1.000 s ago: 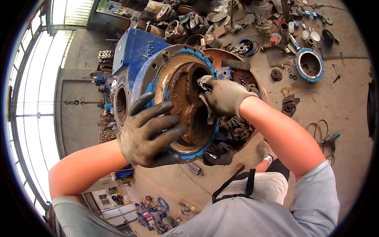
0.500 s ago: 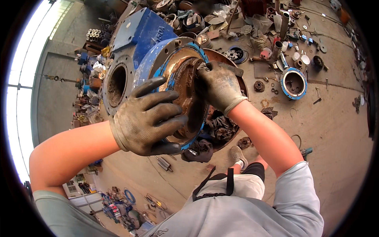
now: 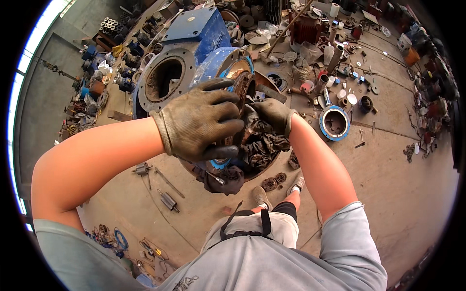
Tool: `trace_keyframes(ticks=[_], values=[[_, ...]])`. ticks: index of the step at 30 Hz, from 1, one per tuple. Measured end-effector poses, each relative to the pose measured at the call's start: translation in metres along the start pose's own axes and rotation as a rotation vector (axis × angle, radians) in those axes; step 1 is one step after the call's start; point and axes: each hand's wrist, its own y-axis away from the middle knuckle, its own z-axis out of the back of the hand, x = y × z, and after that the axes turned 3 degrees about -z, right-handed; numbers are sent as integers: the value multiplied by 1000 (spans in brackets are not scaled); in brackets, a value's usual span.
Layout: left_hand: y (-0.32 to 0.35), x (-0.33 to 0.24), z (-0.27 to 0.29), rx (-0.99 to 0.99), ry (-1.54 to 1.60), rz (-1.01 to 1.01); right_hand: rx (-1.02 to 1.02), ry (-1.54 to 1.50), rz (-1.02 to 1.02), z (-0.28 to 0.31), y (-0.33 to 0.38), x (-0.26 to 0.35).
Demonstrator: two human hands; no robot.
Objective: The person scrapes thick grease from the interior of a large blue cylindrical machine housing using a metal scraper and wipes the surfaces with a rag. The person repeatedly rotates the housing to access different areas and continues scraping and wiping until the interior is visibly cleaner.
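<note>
A big blue pump-like housing (image 3: 194,29) has a round grey side flange (image 3: 182,60) and an open, rust-caked end. My left hand (image 3: 201,121), in a dirty grip glove, lies across the blue-edged end with its fingers spread; its fingertips reach the rim, and the palm hides part of the opening. Just outside the opening is my right hand (image 3: 274,114), also gloved, with fingers closed. A small shiny tip shows at its fingers, too little to name. Below both hands, a round pan holds dark, crumpled rags (image 3: 264,150).
A blue ring flange (image 3: 335,123) lies on the concrete floor at right. Dirty round parts (image 3: 269,184) sit by my shoes. Metal cylinders (image 3: 168,201) and a rod lie at lower left. Heaps of machine parts and scrap line the far side.
My right hand has drawn out of the rusty opening and sits lower beside it, over the rag pan. My left hand keeps its place on the end. The whole view has shifted.
</note>
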Motion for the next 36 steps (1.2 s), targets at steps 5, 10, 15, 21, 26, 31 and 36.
trace_keyframes(ticks=[5,10,15,21,26,31,36], values=[[-3,2,-1,-5,3,-26,-69,956,339,35,-24,-1],[6,-1,-2,-12,21,-18,-512,1015,169,-17,-6,49],[6,2,-3,-45,26,-42,-735,1050,366,-15,2,19],[4,0,-2,-33,19,5,-397,357,-31,-26,6,11],[5,-1,-6,-113,15,-7,-14,357,501,34,49,-3],[2,-4,-2,-69,6,13,-65,-582,114,15,69,-28],[-1,-7,-1,-57,-19,21,-386,111,288,4,24,-31]])
